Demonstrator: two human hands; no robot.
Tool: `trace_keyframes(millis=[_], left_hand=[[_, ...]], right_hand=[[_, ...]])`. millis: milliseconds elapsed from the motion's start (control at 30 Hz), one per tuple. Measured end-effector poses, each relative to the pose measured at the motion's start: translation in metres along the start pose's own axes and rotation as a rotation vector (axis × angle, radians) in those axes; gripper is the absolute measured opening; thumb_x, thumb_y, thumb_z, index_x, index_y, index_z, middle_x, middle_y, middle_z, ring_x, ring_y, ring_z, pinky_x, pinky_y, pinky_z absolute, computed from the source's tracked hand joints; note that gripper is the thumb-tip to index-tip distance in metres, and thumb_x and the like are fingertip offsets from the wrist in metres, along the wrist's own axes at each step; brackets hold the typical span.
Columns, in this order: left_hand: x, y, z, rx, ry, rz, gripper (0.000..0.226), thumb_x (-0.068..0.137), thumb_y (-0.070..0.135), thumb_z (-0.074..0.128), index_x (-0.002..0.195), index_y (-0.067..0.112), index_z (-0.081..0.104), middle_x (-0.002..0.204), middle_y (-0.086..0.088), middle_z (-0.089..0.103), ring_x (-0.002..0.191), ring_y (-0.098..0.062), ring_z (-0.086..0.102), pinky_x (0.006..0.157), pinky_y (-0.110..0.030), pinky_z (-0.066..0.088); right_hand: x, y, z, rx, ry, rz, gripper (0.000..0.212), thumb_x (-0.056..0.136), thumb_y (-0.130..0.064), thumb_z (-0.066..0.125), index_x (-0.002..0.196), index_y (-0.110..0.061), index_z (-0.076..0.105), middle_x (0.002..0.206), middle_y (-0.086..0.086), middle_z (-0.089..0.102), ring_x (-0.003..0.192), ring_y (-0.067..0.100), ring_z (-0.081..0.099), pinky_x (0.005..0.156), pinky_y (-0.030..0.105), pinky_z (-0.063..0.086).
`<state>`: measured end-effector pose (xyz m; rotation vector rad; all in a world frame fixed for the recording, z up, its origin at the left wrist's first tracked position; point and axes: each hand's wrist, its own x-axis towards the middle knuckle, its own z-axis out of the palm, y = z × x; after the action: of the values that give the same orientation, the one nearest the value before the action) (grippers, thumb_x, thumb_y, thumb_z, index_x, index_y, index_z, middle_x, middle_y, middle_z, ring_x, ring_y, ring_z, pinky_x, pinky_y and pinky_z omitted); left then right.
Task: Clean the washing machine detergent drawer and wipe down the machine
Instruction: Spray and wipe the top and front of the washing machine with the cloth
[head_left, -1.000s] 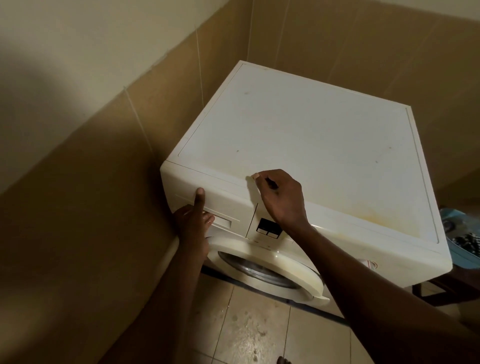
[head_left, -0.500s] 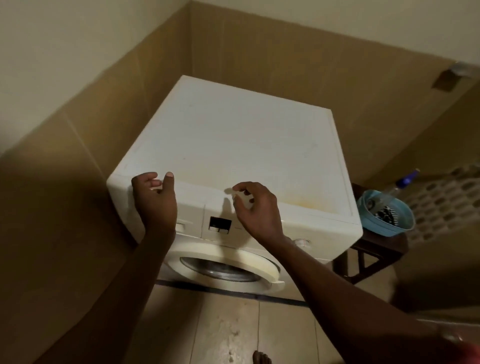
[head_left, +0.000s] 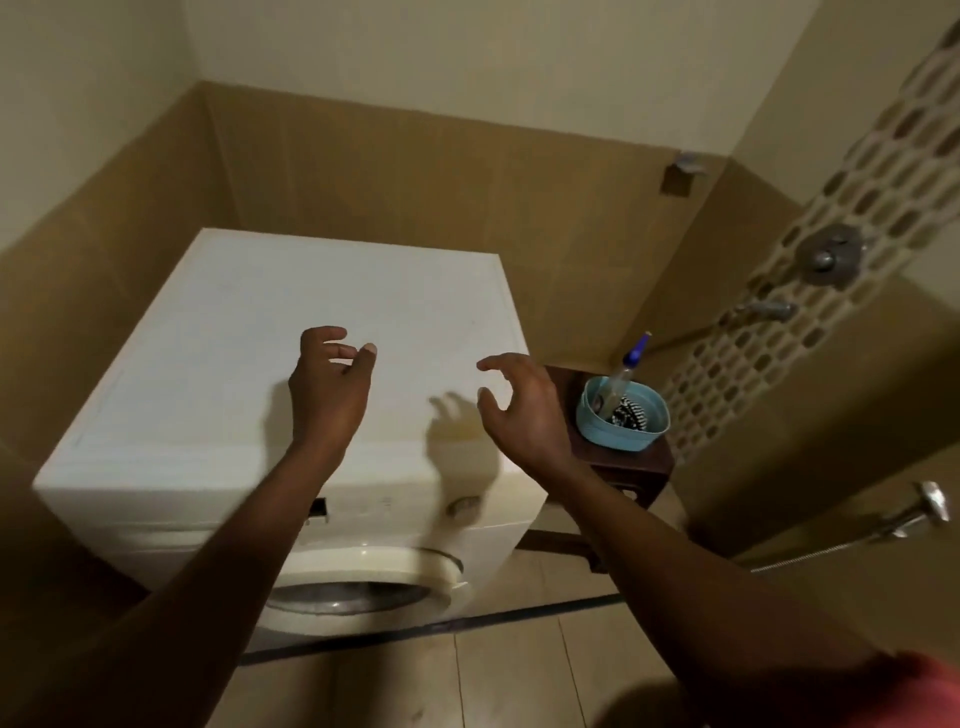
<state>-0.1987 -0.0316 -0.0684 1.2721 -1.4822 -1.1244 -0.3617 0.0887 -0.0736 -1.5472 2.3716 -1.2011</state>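
A white front-loading washing machine stands in the tiled corner, its flat top stained. Its control panel shows a dial, and the round door sits below. My left forearm hides the detergent drawer. My left hand hovers above the middle of the top, fingers loosely curled, holding nothing. My right hand hovers over the machine's right edge, fingers spread and bent, also empty.
Right of the machine a dark wooden stool carries a blue bowl with a patterned cloth and a blue-capped spray bottle. Shower fittings and a hose sprayer hang on the right wall. A dark hose crosses the floor.
Both hands have left the front panel and lifted above the machine's top, moving right. My view has swung right, bringing the stool, bowl and shower fittings into sight.
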Motion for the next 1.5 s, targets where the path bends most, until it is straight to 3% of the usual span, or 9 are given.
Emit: trace_keyframes(millis=[133,333,500,633,733,867,1067,1200,1500], left_hand=[[0.003,0.030,0.037,0.100,-0.117,0.140,0.039,0.092,0.029,0.065,0.125,0.016,0.051,0.112,-0.004,0.061,0.095,-0.020,0.058,0.079,-0.027,0.041],[-0.001,0.067,0.106,0.297,-0.255,0.270,0.048,0.091,0.033,0.065,0.133,0.017,0.047,0.127,-0.010,0.055,0.115,-0.030,0.054,0.092,-0.040,0.045],[-0.016,0.089,0.177,0.438,-0.356,0.334,0.059,0.093,0.035,0.062,0.143,0.014,0.039,0.142,-0.012,0.045,0.128,-0.029,0.048,0.096,-0.035,0.040],[-0.025,0.099,0.238,0.478,-0.439,0.357,0.066,0.091,0.038,0.064,0.145,0.014,0.036,0.144,-0.013,0.042,0.131,-0.028,0.045,0.097,-0.034,0.039],[-0.032,0.098,0.280,0.480,-0.502,0.353,0.072,0.090,0.039,0.067,0.148,0.013,0.033,0.149,-0.014,0.038,0.134,-0.030,0.043,0.101,-0.036,0.039],[-0.036,0.080,0.328,0.433,-0.585,0.293,0.083,0.085,0.039,0.072,0.150,0.013,0.028,0.155,-0.011,0.034,0.137,-0.030,0.040,0.099,-0.030,0.036],[-0.027,0.047,0.382,0.379,-0.665,0.177,0.098,0.073,0.039,0.083,0.151,0.012,0.029,0.155,-0.013,0.033,0.139,-0.031,0.038,0.110,-0.050,0.039],[-0.010,0.028,0.423,0.384,-0.712,0.104,0.104,0.069,0.036,0.087,0.151,0.014,0.027,0.154,-0.015,0.035,0.136,-0.032,0.040,0.107,-0.052,0.041],[0.032,-0.023,0.504,0.389,-0.889,0.065,0.123,0.057,0.051,0.087,0.153,0.018,0.018,0.150,-0.013,0.042,0.133,-0.029,0.047,0.107,-0.051,0.043]], right_hand=[[0.017,0.021,-0.052,-0.077,0.106,0.014,0.034,0.082,-0.017,0.061,0.116,-0.014,0.062,0.122,0.003,0.059,0.113,0.023,0.051,0.096,0.036,0.041],[0.035,0.075,-0.137,-0.127,0.218,0.131,0.041,0.081,-0.027,0.056,0.120,-0.014,0.061,0.125,0.006,0.055,0.119,0.025,0.047,0.099,0.038,0.038],[0.045,0.140,-0.205,-0.153,0.266,0.271,0.039,0.087,-0.020,0.059,0.125,-0.017,0.057,0.134,0.006,0.047,0.128,0.024,0.039,0.102,0.039,0.036],[0.047,0.194,-0.241,-0.132,0.289,0.339,0.039,0.087,-0.015,0.060,0.126,-0.013,0.056,0.133,0.007,0.049,0.127,0.024,0.042,0.094,0.026,0.030],[0.045,0.230,-0.254,-0.128,0.289,0.399,0.042,0.087,-0.016,0.061,0.128,-0.013,0.054,0.135,0.007,0.048,0.126,0.022,0.042,0.093,0.023,0.027],[0.044,0.272,-0.254,-0.128,0.264,0.453,0.043,0.086,-0.013,0.061,0.128,-0.011,0.053,0.134,0.010,0.048,0.124,0.024,0.043,0.092,0.022,0.028],[0.052,0.319,-0.230,-0.124,0.166,0.538,0.046,0.086,-0.017,0.059,0.131,-0.012,0.049,0.135,0.010,0.048,0.122,0.026,0.047,0.095,0.033,0.039],[0.065,0.351,-0.215,-0.128,0.113,0.554,0.046,0.084,-0.017,0.061,0.129,-0.012,0.049,0.133,0.010,0.048,0.119,0.026,0.048,0.093,0.032,0.040],[0.108,0.425,-0.170,-0.135,-0.032,0.653,0.052,0.084,-0.017,0.064,0.132,-0.008,0.047,0.137,0.013,0.046,0.122,0.027,0.049,0.095,0.031,0.041]])
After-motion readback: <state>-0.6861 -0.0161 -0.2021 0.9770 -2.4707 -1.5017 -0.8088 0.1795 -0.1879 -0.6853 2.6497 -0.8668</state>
